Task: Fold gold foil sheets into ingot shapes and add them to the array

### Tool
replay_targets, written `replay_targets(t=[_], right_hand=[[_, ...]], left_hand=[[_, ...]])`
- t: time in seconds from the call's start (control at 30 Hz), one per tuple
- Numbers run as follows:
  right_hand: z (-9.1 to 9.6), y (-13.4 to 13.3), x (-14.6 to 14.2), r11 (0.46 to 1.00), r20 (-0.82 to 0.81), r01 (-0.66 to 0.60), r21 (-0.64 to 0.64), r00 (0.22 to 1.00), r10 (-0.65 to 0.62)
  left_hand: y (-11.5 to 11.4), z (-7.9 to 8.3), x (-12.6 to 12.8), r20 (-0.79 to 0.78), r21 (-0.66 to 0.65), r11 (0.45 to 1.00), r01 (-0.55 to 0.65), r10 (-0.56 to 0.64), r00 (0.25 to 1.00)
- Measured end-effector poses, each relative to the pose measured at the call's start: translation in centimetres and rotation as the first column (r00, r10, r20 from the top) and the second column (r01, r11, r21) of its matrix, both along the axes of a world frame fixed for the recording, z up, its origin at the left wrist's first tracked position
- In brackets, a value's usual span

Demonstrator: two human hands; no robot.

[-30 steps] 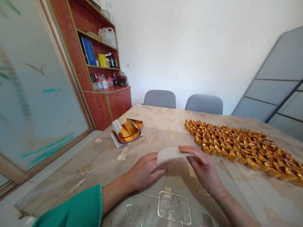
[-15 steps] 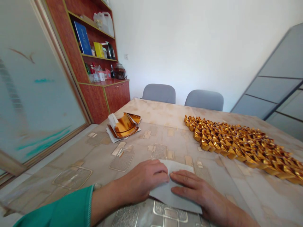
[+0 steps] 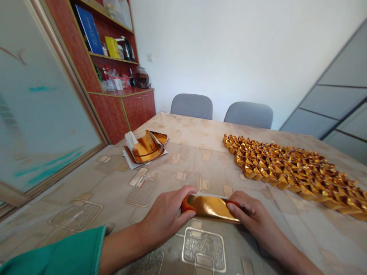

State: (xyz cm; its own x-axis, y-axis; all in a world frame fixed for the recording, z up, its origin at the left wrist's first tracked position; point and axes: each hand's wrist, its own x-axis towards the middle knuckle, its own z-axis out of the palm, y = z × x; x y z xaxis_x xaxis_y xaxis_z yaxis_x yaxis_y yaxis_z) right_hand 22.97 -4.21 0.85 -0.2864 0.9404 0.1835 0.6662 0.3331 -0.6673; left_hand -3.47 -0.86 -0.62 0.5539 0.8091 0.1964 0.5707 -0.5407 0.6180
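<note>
Being held at both ends, with the fingers curled closed around it, a gold foil strip (image 3: 209,208) is kept on the bench (image 3: 186,128) between the left hand (image 3: 168,217) and right hand (image 3: 252,214). Under too much pressure, it could be creased or torn; if it slipped rightward, the folded gold pieces (image 3: 286,172) could be disturbed.

A glossy gold foil strip (image 3: 209,208) folded into a narrow flat band, lying crosswise and level

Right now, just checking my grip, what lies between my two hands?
A gold paper strip lies between your left hand and right hand, touching both, as the head view shows.
</note>
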Motion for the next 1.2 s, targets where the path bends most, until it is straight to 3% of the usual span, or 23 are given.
replay_targets(t=[0.2,0.3,0.4,0.5,0.6,0.97,1.2], right_hand=[[-1.6,0.8,-0.5,0.987,0.167,0.115,0.108,0.977,-0.132],[-2.1,0.9,-0.5,0.981,0.200,0.136,0.135,0.966,-0.162],[-2.3,1.0,-0.4,0.980,0.212,0.129,0.151,0.964,-0.160],[-2.2,1.0,-0.4,0.981,0.219,0.125,0.149,0.963,-0.156],[-2.1,0.9,-0.4,0.980,0.220,0.139,0.146,0.961,-0.169],[-2.6,0.9,-0.2,0.969,0.250,0.195,0.154,0.941,-0.229],[-3.1,1.0,-0.4,0.953,0.314,0.194,0.231,0.913,-0.262]], left_hand=[[0.2,-0.3,0.0,-0.053,0.186,0.977,0.103,-0.094,0.994],[0.1,-0.4,0.2,-0.163,0.323,0.938,0.126,-0.075,0.984],[-0.5,-0.5,0.6,-0.232,0.402,0.880,0.252,-0.168,0.958],[-1.3,-0.3,0.9,-0.283,0.290,0.857,0.425,-0.347,0.894],[-1.7,0.1,0.8,-0.309,0.126,0.870,0.477,-0.422,0.852],[-1.8,0.7,0.4,-0.256,-0.012,0.891,0.453,-0.441,0.861],[-1.9,0.5,0.4,-0.248,-0.003,0.892,0.451,-0.438,0.864]])
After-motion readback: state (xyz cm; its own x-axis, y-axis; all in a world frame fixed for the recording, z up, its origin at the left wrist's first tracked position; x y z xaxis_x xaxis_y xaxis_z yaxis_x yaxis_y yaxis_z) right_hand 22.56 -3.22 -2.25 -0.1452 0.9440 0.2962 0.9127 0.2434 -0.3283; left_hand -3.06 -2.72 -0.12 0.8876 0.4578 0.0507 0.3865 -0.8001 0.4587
